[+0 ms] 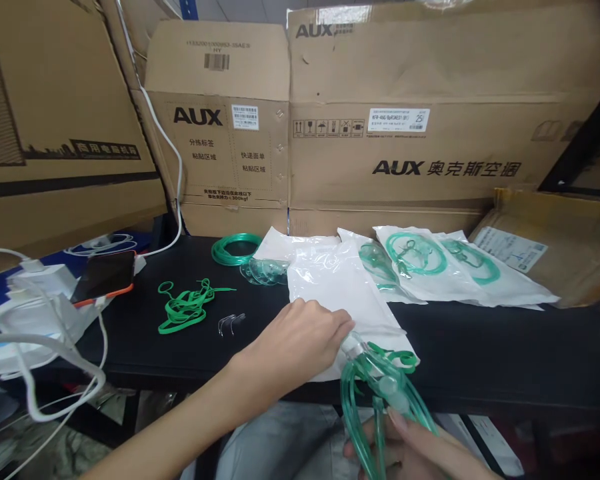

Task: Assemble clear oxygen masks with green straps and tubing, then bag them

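Note:
My left hand [300, 340] reaches across the black table's front edge, its fingers pinched on the open end of a white plastic pouch [340, 287]. A clear mask with coiled green tubing [380, 390] sticks out of the pouch just beyond the edge. My right hand [420, 450], low in the view, curls around that tubing bundle from below. Several sealed pouches [430, 267] holding the same green tubing lie fanned out behind.
On the black table [505, 347] lie a loose green tubing coil [235, 249], a clear mask [265, 270], green elastic straps [187, 307] and a small clear clip [231, 323]. A phone [105, 275], white chargers and cables [40, 313] crowd the left. Cardboard boxes [420, 113] wall the back.

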Tool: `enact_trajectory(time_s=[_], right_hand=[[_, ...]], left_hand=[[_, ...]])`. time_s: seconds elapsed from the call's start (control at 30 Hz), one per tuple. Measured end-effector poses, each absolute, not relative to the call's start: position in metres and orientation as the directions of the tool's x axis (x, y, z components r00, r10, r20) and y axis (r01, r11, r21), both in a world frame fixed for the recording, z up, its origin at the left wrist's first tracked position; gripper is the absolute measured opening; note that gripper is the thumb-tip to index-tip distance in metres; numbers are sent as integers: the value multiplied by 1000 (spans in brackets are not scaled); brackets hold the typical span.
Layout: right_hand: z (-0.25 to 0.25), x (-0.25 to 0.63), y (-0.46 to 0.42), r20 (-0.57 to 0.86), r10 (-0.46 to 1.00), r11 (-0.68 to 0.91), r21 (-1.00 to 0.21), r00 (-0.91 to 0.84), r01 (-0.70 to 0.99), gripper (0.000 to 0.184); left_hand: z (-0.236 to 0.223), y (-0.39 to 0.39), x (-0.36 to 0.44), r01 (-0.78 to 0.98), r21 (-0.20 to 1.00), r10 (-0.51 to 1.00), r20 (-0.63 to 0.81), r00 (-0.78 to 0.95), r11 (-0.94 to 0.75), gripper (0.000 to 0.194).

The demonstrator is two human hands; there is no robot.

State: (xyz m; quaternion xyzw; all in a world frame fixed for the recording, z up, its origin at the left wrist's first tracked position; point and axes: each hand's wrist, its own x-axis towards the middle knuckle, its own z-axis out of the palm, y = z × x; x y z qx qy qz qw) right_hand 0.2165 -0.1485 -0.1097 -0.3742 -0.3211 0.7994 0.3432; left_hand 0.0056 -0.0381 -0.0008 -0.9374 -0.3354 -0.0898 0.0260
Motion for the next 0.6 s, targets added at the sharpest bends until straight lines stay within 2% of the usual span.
enact_trajectory(time_s=[0.13,0.23,0.37,0.5,0.6], right_hand=[[-118,214,-136,-439,735,-641,-699,-517,-318,87],[-122,214,-131,-469,686,-699,-638,-557,-324,95],[-118,217,-130,-478,615,-762,-565,-626,-316,93],[-105,217,-132,-451,607,-771,-535,-655,-345,94],[-93,215,-134,-432,610,-772,-516,-664,-372,98]], left_hand=[[-3,-36,1,586,183,613,261,745,-790,40],[-5,-38,-1,543,250,597,310,740,-802,40],[-9,-39,-1,545,276,611,354,708,-792,39],[-14,-39,0,568,286,636,387,668,-772,40],[-17,-40,0,555,247,603,430,672,-794,38]])
